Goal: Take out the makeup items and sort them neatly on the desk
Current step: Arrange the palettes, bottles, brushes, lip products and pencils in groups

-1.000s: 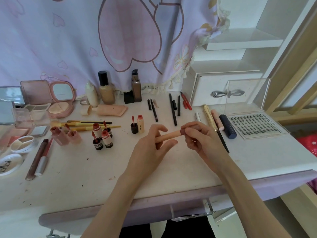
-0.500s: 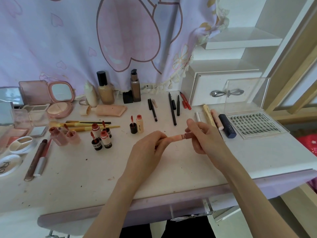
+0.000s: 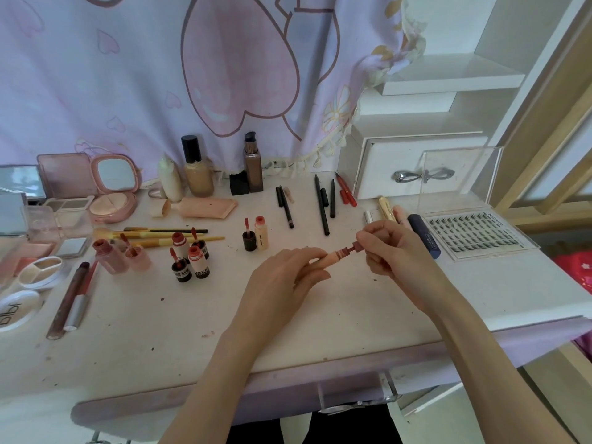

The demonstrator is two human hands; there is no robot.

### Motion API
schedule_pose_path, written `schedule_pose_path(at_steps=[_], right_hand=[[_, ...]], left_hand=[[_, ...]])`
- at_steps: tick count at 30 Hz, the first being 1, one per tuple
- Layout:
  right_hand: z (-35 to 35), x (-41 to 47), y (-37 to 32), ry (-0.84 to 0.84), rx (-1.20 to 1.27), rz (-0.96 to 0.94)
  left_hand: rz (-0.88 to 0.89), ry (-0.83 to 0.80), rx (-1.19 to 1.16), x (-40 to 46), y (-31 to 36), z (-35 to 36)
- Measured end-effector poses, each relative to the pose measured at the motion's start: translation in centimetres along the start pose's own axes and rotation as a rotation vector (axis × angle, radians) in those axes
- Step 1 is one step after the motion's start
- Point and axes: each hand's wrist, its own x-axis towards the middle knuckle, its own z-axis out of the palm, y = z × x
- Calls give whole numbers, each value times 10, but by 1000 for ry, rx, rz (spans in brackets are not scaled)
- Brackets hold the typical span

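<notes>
Cap now drawn off lip-gloss tube (image 3: 330, 258), pinched between left hand (image 3: 288, 277) and right hand (image 3: 394, 251).

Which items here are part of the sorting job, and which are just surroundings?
In the job: peach lip tube, held by left hand and right hand; brushes; pencils; lash tray.
Surroundings: curtain, drawer box, shelf.

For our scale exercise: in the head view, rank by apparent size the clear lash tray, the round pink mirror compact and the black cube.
1. Clear lash tray
2. Round pink mirror compact
3. Black cube
</notes>
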Motion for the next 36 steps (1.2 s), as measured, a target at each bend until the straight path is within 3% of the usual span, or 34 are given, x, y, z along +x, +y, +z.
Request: schedule_pose_path(at_steps=[7, 15, 26, 29, 36], right_hand=[[-3, -2, 1, 98, 125, -60], [-22, -1, 1, 291, 322, -101], [39, -3, 21, -64, 711, 236], [55, -3, 23, -83, 536, 199], [81, 3, 23, 14, -163, -89]], left_hand=[[4, 103, 33, -1, 1, -2], [-118, 209, -5, -16, -10, -14], [-386, 357, -318, -40, -14, -29], [-415, 354, -339, -41, -15, -30], [-432, 378, -310, -32, -18, -32]])
